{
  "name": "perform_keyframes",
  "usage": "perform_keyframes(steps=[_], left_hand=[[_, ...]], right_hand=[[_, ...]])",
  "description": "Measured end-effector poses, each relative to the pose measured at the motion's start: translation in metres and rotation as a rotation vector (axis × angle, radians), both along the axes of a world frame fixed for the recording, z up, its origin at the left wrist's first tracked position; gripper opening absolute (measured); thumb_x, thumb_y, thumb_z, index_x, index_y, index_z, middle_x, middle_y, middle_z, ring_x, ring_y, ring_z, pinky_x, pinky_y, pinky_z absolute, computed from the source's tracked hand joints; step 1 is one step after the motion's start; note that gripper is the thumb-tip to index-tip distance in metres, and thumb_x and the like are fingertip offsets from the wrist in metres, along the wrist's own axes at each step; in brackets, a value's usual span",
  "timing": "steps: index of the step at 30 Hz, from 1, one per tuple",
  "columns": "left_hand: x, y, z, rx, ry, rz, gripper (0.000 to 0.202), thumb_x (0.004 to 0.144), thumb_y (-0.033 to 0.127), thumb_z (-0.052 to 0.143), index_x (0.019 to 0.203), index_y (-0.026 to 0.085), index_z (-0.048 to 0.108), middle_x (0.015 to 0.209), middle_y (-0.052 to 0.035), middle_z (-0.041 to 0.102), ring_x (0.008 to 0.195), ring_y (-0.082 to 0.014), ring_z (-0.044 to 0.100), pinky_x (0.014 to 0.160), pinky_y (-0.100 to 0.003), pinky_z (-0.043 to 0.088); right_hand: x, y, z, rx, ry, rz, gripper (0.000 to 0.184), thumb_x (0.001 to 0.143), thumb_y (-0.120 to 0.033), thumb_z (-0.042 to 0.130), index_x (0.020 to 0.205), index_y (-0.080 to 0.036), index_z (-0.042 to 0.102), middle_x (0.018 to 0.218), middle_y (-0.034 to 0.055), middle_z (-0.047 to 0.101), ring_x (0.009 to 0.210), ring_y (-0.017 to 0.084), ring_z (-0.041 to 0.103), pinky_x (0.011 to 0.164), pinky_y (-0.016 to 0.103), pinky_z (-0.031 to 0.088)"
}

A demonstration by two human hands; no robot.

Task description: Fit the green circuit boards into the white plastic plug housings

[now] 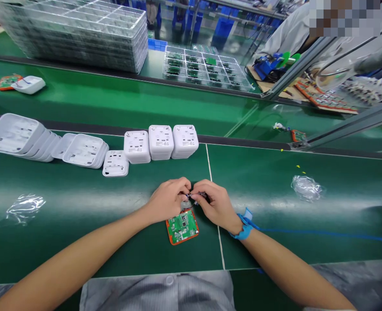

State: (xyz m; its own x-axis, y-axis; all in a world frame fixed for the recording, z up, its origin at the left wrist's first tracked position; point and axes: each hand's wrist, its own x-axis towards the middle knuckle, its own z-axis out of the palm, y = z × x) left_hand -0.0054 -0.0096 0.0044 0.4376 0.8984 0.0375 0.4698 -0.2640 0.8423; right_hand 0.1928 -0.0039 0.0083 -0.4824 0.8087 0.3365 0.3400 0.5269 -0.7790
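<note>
A green circuit board (pixel 182 227) in an orange frame lies on the green worktop, just below my hands. My left hand (pixel 169 197) is closed in a pinch at the board's upper edge. Facing it, my right hand (pixel 214 203) pinches too, and the fingertips of both nearly meet. Between them shows a small connector with thin wires (pixel 188 197), mostly hidden by the fingers. The dark wires seem to run down to the board. A blue wrist strap (pixel 243 229) circles my right wrist, its cord trailing off to the right.
White square housings stand in stacks (pixel 160 142) behind my hands, with open white shells (pixel 17 134) further left. Clear plastic bags (pixel 307 188) lie on both sides. Beyond the belt (pixel 113 101) are stacked clear trays (pixel 81 34) and, at the upper right, a co-worker's sleeve (pixel 286 32).
</note>
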Motion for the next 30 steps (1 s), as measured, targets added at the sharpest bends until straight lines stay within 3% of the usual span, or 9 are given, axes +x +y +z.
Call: perform_keyframes(steps=[6,14,16,19,22,25,28,30], left_hand=[[0.001,-0.001,0.006,-0.081,-0.103,0.023,0.026,0.076,0.0,0.047,0.086,0.024,0.049,0.07,0.0065,0.069,0.071,-0.016,0.068,0.068,-0.025,0.043],[0.001,-0.005,0.003,-0.001,-0.087,0.019,0.025,0.077,0.0,0.047,0.087,0.022,0.051,0.072,0.0051,0.067,0.073,-0.015,0.066,0.069,-0.025,0.045],[-0.003,-0.005,0.008,0.103,-0.014,-0.054,0.018,0.084,0.006,0.05,0.092,0.022,0.056,0.08,0.0014,0.069,0.079,-0.017,0.065,0.074,-0.027,0.047],[-0.021,-0.002,0.024,0.414,0.221,-0.155,0.01,0.093,0.021,0.054,0.099,0.02,0.062,0.1,-0.0062,0.072,0.096,-0.0237,0.062,0.085,-0.035,0.047],[-0.056,0.008,0.049,0.739,0.478,-0.007,0.012,0.092,0.024,0.057,0.101,0.021,0.065,0.12,-0.01,0.069,0.109,-0.03,0.057,0.094,-0.044,0.041],[-0.095,0.023,0.067,0.778,0.632,0.329,0.025,0.087,0.026,0.063,0.112,0.021,0.066,0.121,-0.0139,0.067,0.117,-0.037,0.05,0.097,-0.052,0.038],[-0.121,0.033,0.068,0.679,0.731,0.346,0.042,0.083,0.03,0.066,0.124,0.02,0.062,0.133,-0.0164,0.062,0.123,-0.0397,0.047,0.099,-0.056,0.033],[-0.132,0.036,0.063,0.626,0.74,0.29,0.041,0.086,0.028,0.064,0.126,0.021,0.06,0.135,-0.0155,0.062,0.125,-0.0377,0.048,0.101,-0.055,0.03]], right_hand=[[-0.003,-0.002,-0.001,0.007,-0.008,-0.017,0.01,0.095,-0.02,0.057,0.089,-0.02,0.065,0.086,0.0049,0.067,0.078,0.016,0.063,0.069,0.028,0.051],[-0.011,-0.007,-0.001,0.066,-0.035,0.019,0.015,0.098,-0.018,0.051,0.092,-0.021,0.065,0.091,0.0066,0.068,0.086,0.018,0.063,0.075,0.031,0.052],[-0.007,-0.007,0.002,0.077,-0.072,0.031,0.015,0.099,-0.018,0.05,0.093,-0.021,0.063,0.092,0.0067,0.067,0.086,0.018,0.062,0.076,0.032,0.052],[0.005,-0.003,0.009,0.033,-0.151,0.097,0.016,0.101,-0.02,0.046,0.09,-0.021,0.059,0.088,0.0055,0.063,0.079,0.017,0.06,0.072,0.031,0.051],[0.019,0.005,0.016,0.058,-0.272,0.166,0.02,0.102,-0.023,0.044,0.089,-0.021,0.059,0.089,0.0056,0.063,0.079,0.017,0.06,0.071,0.031,0.051],[0.029,0.007,0.015,0.288,-0.454,-0.049,0.022,0.101,-0.036,0.049,0.099,-0.02,0.064,0.096,0.0103,0.064,0.083,0.023,0.061,0.073,0.037,0.051],[0.031,0.0,0.008,0.41,-0.615,-0.324,0.037,0.095,-0.053,0.054,0.098,-0.018,0.065,0.075,0.0076,0.062,0.067,0.025,0.058,0.059,0.036,0.045],[0.029,-0.007,0.002,0.4,-0.651,-0.36,0.037,0.094,-0.055,0.054,0.092,-0.02,0.064,0.064,0.0038,0.059,0.057,0.023,0.056,0.052,0.034,0.04]])
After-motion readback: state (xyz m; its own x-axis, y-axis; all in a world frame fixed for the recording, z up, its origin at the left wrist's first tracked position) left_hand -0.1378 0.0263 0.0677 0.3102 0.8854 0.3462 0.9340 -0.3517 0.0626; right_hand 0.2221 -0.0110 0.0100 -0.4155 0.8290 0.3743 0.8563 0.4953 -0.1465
